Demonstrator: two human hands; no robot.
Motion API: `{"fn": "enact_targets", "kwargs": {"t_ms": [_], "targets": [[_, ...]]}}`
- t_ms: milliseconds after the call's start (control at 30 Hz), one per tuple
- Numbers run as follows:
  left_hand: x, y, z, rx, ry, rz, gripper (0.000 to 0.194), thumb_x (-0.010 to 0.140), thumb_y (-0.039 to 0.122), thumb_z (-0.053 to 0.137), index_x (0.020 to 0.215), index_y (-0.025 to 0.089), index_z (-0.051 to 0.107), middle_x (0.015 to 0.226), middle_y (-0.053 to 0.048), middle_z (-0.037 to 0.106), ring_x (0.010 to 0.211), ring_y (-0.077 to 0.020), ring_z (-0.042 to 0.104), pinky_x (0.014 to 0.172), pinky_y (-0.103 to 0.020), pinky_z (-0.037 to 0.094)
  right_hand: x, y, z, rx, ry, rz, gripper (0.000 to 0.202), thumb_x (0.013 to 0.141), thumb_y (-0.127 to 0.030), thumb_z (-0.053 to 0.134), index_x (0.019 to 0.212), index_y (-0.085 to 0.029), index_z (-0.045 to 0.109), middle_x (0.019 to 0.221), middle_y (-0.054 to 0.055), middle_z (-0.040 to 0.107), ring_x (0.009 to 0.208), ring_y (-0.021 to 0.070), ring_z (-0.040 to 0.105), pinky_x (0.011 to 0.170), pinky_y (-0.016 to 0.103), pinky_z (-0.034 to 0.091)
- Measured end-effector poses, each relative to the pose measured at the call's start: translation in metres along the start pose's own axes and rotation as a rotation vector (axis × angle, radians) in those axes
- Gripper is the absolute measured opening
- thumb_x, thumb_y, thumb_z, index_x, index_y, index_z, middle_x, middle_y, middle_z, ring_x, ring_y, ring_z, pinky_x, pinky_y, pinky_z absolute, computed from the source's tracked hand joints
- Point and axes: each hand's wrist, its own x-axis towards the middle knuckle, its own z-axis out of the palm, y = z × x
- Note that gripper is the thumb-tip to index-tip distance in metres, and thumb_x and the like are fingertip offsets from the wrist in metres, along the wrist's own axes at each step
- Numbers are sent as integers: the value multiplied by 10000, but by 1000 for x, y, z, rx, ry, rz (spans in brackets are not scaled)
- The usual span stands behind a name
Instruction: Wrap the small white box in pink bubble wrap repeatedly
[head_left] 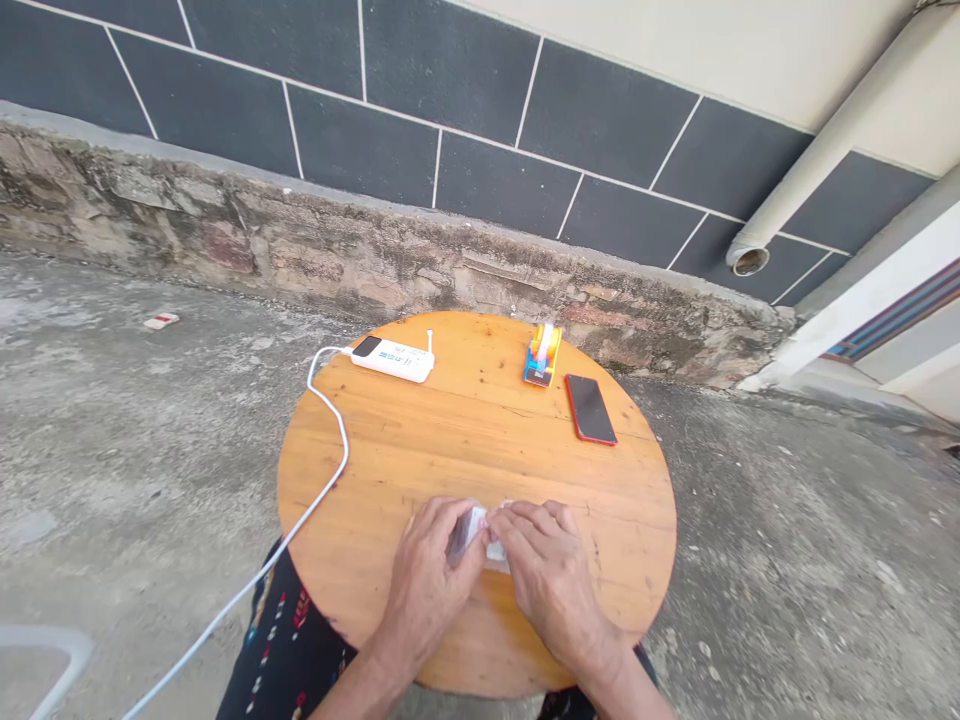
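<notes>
Near the front of the round wooden table (465, 450), a small whitish, box-like packet (496, 551) with a shiny, clear-looking surface sits between my two hands. My left hand (431, 565) wraps its thumb and fingers around the packet's left side. Fingers of my right hand (551, 565) are curled in and press on the packet's right and upper part. Both hands cover much of it, so its exact kind cannot be made out.
A tape dispenser (541, 358) and a red-edged phone (592, 410) are at the table's back right. At the back left lies a white power bank (394, 360); its white cable (343, 455) runs off the left edge. A stone-based wall (337, 245) stands behind.
</notes>
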Motion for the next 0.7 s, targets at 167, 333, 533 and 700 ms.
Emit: {"fn": "enact_targets", "kwargs": {"t_ms": [167, 333, 533, 700], "targets": [[-1, -2, 1, 15, 1, 15, 172, 868, 271, 517, 1020, 216, 579, 981, -61, 630, 933, -219, 576, 819, -356, 466, -19, 5, 3, -112, -17, -119, 457, 896, 7, 340, 1282, -184, 492, 1242, 54, 617, 1218, 236, 466, 960, 440, 301], [-1, -3, 2, 16, 10, 6, 196, 871, 299, 515, 1032, 214, 587, 998, -71, 632, 940, -226, 582, 821, -359, 475, -27, 11, 0, -36, 39, -22, 501, 862, 18, 353, 1291, -214, 472, 1228, 49, 623, 1214, 231, 481, 948, 445, 356], [-1, -3, 1, 10, -3, 2, 223, 879, 328, 510, 1057, 212, 576, 1019, -73, 625, 951, -225, 579, 830, -364, 477, -33, 21, 6, 328, 72, 422, 459, 904, -255, 497, 1352, -239, 397, 1336, 96, 527, 1212, 247, 503, 974, 459, 440], [-1, -5, 2, 7, -4, 2, 236, 884, 344, 504, 1067, 211, 572, 1029, -83, 620, 956, -229, 576, 828, -373, 479, -35, 25, 19, 568, -56, 476, 653, 842, -333, 601, 1418, -229, 312, 1394, 108, 471, 1254, 253, 473, 1043, 468, 394]]}}
